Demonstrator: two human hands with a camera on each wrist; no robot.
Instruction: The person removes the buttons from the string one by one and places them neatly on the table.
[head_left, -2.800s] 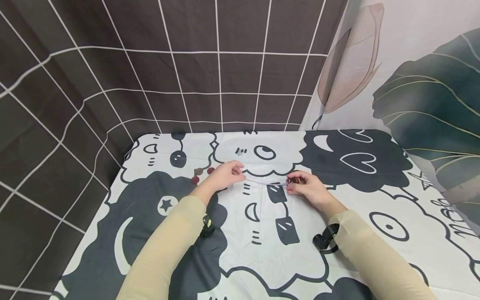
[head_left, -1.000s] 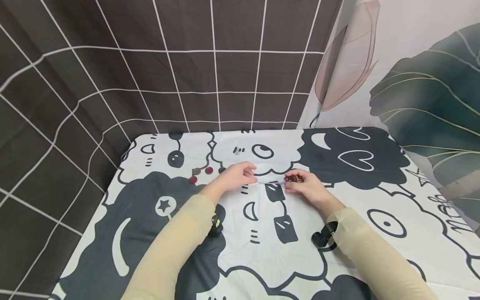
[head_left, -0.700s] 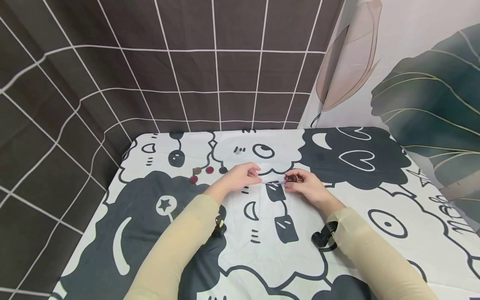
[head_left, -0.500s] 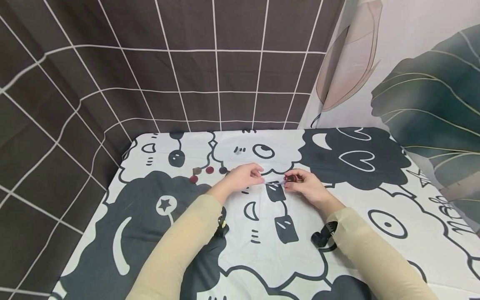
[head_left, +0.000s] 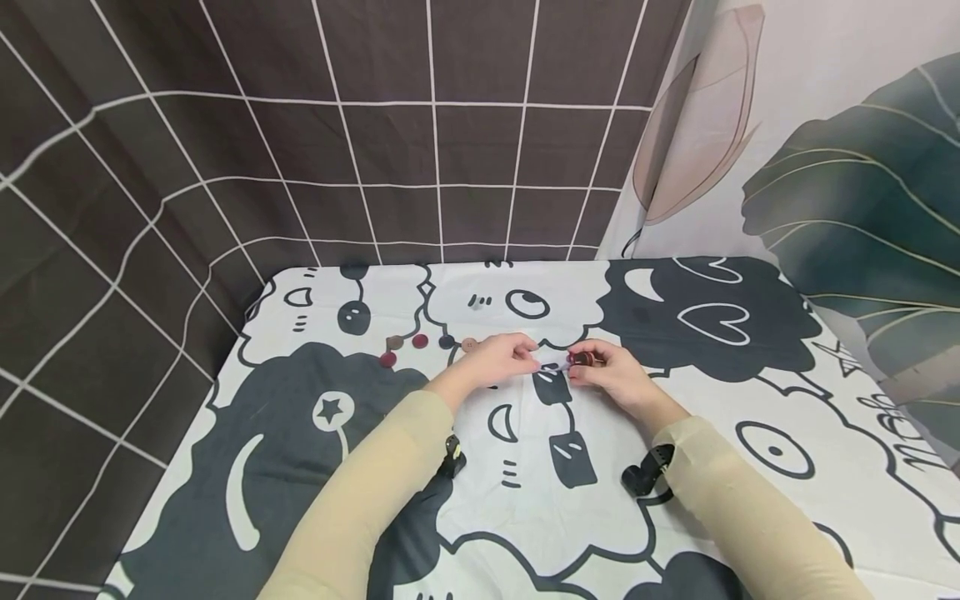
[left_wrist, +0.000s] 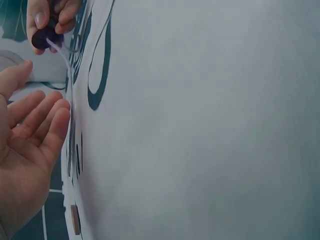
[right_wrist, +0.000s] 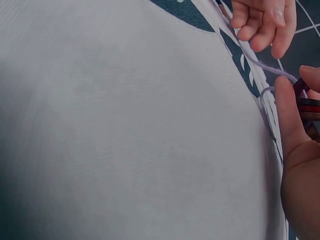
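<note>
My right hand (head_left: 618, 373) pinches a small stack of dark and red buttons (right_wrist: 309, 107) between thumb and fingers. A pale purple cord (left_wrist: 65, 60) comes out of the face of the dark front button, and a loop of it hangs beside the thumb in the right wrist view. To its left, my left hand (head_left: 501, 357) is spread loosely with bent, relaxed fingers (left_wrist: 57, 127). The cord runs past those fingertips without being gripped. Only a narrow gap separates the two hands over the patterned cloth.
Several loose buttons lie left of my left hand: a red one (head_left: 420, 340), a brown one (head_left: 394, 342), a dark one (head_left: 447, 342) and a wooden one (head_left: 468, 344) among them. A dark gridded curtain (head_left: 390, 142) stands behind the cloth-covered surface (head_left: 517, 517).
My left hand has moved right, toward the right hand, uncovering the dark and wooden buttons. The cord span between the hands has shortened. My right hand keeps its hold on the buttons, nearly still.
</note>
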